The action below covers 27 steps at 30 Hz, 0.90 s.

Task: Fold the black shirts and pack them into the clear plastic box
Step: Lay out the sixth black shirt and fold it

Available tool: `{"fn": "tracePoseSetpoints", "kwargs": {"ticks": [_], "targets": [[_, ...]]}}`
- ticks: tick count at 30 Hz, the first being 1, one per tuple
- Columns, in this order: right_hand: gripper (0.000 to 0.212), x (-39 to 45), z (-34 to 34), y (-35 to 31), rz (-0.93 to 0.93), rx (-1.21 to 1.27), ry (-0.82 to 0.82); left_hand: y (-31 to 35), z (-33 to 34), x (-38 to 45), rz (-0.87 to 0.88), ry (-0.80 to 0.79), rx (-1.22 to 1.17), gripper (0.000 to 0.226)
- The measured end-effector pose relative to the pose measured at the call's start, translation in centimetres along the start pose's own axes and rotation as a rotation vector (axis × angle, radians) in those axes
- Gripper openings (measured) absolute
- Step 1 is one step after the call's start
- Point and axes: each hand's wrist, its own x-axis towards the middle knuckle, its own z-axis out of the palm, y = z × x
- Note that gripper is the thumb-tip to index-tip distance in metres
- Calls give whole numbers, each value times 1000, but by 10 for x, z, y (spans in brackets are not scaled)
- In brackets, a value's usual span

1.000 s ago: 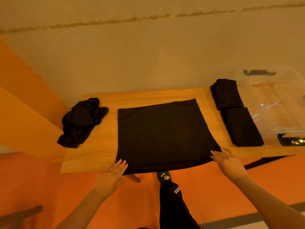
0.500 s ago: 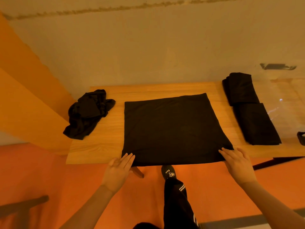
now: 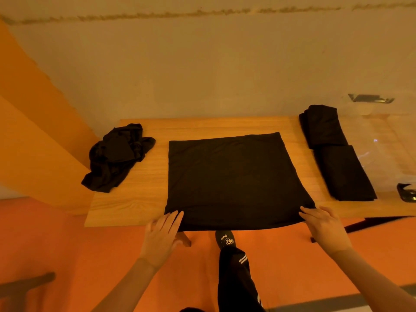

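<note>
A black shirt lies flat in a near-square fold in the middle of the wooden table. My left hand has straight fingers touching the shirt's near left corner. My right hand has straight fingers resting on its near right corner. A crumpled black shirt lies at the table's left. Two folded black shirts lie end to end at the right. The clear plastic box stands beyond them at the far right, cut off by the frame.
Black latches mark the box's ends. A pale wall rises behind the table and an orange panel stands to the left. Below the table edge are the orange floor and my leg and shoe.
Both hands have slid slightly forward onto the shirt's near corners. The view has shifted left, so less of the box shows.
</note>
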Motion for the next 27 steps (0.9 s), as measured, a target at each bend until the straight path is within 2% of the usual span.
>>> {"fn": "tracePoseSetpoints", "kwargs": {"ticks": [4,9,11,14,18,22,24,27], "targets": [[23,-3,4,2,-17,20,93,6,7,13,15,94,9,81],[42,-5,0,-3,0,19,58,2,19,23,14,84,36,95],[42,-2,-1,-2,-1,17,49,1,22,22,20,101,29,86],[42,-2,-2,-1,-5,19,32,-3,27,16,93,170,20,54],[44,-3,-6,1,-12,3,-14,-14,16,12,223,161,35,48],[39,6,-13,1,19,39,-71,-17,-4,14,295,282,-118,31],[34,16,-20,2,105,136,-118,-14,-29,16,248,264,-277,22],[19,47,-53,3,365,404,-138,-12,-85,33,-76,181,-609,23]]}}
